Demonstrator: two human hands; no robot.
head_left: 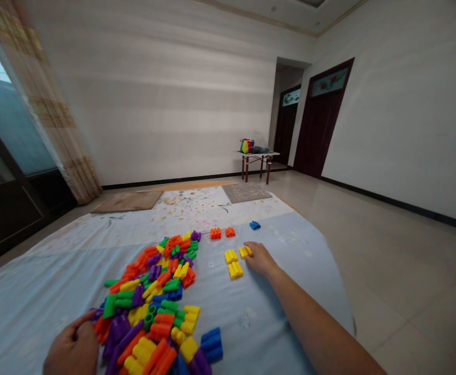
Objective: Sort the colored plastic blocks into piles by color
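My right hand (pixel 259 258) reaches out over the blue sheet, its fingertips closed on a yellow toy building block (pixel 245 252) of joined tubes. Just left of it lie two more yellow blocks, an upper one (pixel 231 255) and a lower one (pixel 235 270). Farther back are two orange blocks, a left one (pixel 216 233) and a right one (pixel 230 232), with a blue block (pixel 255 225) to their right. My left hand (pixel 73 346) is curled at the near left edge of a mixed pile of blocks (pixel 161 281), close to purple pieces; whatever its fingers grip is hidden.
The cloth-covered surface (pixel 274 323) has a rounded right edge above the tiled floor (pixel 387 271). At its far side lie a brown mat (pixel 130 201) and a grey mat (pixel 246 194). A small table (pixel 272 153) with bags stands beyond, near the doors.
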